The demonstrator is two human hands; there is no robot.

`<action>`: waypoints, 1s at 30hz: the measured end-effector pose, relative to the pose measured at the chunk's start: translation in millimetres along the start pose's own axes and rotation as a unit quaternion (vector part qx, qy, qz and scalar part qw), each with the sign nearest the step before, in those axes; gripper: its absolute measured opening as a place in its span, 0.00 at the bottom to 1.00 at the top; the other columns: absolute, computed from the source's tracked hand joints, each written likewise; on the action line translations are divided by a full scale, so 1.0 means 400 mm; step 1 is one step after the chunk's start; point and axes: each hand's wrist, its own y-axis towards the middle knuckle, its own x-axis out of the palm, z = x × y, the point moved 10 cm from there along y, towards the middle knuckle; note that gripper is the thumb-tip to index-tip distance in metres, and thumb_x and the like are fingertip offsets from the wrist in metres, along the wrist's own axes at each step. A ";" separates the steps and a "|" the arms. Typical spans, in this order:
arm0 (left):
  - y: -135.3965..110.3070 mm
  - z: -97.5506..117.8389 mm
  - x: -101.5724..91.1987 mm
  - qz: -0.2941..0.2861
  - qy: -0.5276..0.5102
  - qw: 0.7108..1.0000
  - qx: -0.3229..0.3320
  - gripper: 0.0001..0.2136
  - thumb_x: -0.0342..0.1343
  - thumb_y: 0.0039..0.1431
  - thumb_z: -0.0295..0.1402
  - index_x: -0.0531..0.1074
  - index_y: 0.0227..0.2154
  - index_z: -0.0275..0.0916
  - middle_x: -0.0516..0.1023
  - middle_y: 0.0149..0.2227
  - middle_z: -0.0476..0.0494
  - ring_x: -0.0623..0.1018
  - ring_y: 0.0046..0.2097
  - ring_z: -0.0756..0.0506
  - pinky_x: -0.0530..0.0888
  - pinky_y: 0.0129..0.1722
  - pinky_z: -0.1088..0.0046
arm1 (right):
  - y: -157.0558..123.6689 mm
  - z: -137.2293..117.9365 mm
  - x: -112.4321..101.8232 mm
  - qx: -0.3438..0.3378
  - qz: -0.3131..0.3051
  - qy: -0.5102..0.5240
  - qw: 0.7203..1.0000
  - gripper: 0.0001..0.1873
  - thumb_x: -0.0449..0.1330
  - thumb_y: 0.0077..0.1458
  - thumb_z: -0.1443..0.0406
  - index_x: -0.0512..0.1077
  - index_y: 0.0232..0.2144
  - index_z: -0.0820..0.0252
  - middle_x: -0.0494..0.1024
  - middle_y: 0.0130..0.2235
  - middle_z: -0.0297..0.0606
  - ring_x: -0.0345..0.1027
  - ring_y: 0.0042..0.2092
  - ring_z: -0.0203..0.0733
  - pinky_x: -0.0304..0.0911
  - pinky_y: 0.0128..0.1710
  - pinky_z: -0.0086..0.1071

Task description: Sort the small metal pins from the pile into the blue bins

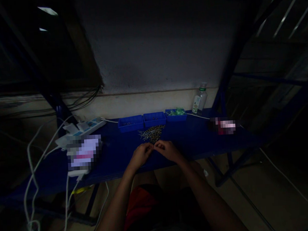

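Observation:
My left hand and my right hand meet fingertip to fingertip above the near half of the blue table. Thumb and fingers are pinched together on both; whatever lies between them is too small and dark to make out. Just beyond the fingertips is a loose pile of small metal parts. Thin, silvery, pin-like pieces stick out on its left side, and rounder, brownish ones gather on its right.
Three blue bins line the back edge: a left bin and a middle bin with small parts, and a right bin holding green plastic. A clear bottle stands right of them. A power strip and white cables occupy the left.

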 end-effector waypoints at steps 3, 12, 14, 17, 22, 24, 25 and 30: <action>-0.001 0.003 0.001 -0.005 0.001 1.000 0.002 0.10 0.47 0.58 0.35 0.72 0.32 0.39 0.76 0.34 0.45 0.74 0.37 0.46 0.67 0.36 0.75 | 0.001 0.001 -0.003 -0.003 0.008 -0.004 1.000 0.09 0.54 0.54 0.61 0.70 0.34 0.59 0.72 0.25 0.31 0.65 0.27 0.32 0.56 0.27 0.24; -0.001 0.007 -0.001 -0.006 -0.011 1.000 -0.009 0.10 0.47 0.58 0.36 0.71 0.33 0.39 0.76 0.34 0.46 0.74 0.36 0.47 0.66 0.35 0.76 | -0.001 -0.005 -0.017 -0.003 0.025 -0.007 1.000 0.08 0.53 0.53 0.63 0.71 0.33 0.60 0.72 0.25 0.31 0.64 0.26 0.32 0.55 0.27 0.24; -0.003 0.010 -0.005 -0.002 -0.025 1.000 -0.006 0.10 0.46 0.58 0.36 0.71 0.32 0.39 0.76 0.33 0.47 0.74 0.36 0.47 0.66 0.35 0.76 | -0.001 -0.002 -0.023 -0.001 0.037 -0.008 0.999 0.09 0.54 0.53 0.63 0.71 0.33 0.60 0.72 0.25 0.32 0.64 0.26 0.32 0.56 0.28 0.24; -0.007 0.012 -0.020 0.019 -0.054 0.998 -0.005 0.11 0.46 0.58 0.37 0.71 0.32 0.38 0.75 0.31 0.47 0.73 0.34 0.48 0.67 0.34 0.76 | 0.000 0.013 -0.033 0.015 0.063 -0.016 0.998 0.09 0.54 0.53 0.62 0.71 0.33 0.60 0.73 0.26 0.32 0.65 0.27 0.33 0.56 0.28 0.24; -0.014 0.023 -0.048 0.064 -0.087 0.994 0.013 0.12 0.48 0.58 0.38 0.71 0.33 0.36 0.74 0.32 0.46 0.72 0.34 0.48 0.67 0.36 0.74 | 0.004 0.027 -0.005 0.019 0.026 -0.061 0.998 0.06 0.55 0.52 0.64 0.71 0.32 0.57 0.73 0.27 0.32 0.65 0.28 0.33 0.56 0.29 0.24; -0.016 0.031 -0.047 0.061 -0.092 0.994 0.025 0.11 0.48 0.57 0.38 0.72 0.32 0.37 0.74 0.33 0.45 0.72 0.35 0.48 0.67 0.37 0.74 | 0.004 0.020 0.008 0.002 0.010 -0.090 0.996 0.05 0.56 0.51 0.65 0.72 0.30 0.57 0.73 0.27 0.32 0.64 0.28 0.33 0.55 0.28 0.24; -0.016 0.033 -0.046 0.057 -0.092 0.994 0.028 0.11 0.48 0.57 0.38 0.72 0.32 0.37 0.74 0.33 0.45 0.72 0.35 0.48 0.67 0.37 0.74 | 0.004 0.016 0.011 -0.005 0.007 -0.101 0.995 0.05 0.56 0.50 0.65 0.72 0.29 0.57 0.73 0.27 0.33 0.64 0.28 0.33 0.55 0.28 0.25; -0.018 0.027 -0.054 0.068 -0.075 0.995 0.018 0.11 0.47 0.58 0.37 0.71 0.32 0.37 0.74 0.32 0.46 0.72 0.34 0.48 0.67 0.35 0.74 | 0.005 0.020 0.005 -0.002 0.012 -0.062 0.998 0.07 0.56 0.52 0.63 0.72 0.31 0.58 0.74 0.27 0.33 0.65 0.28 0.33 0.56 0.29 0.25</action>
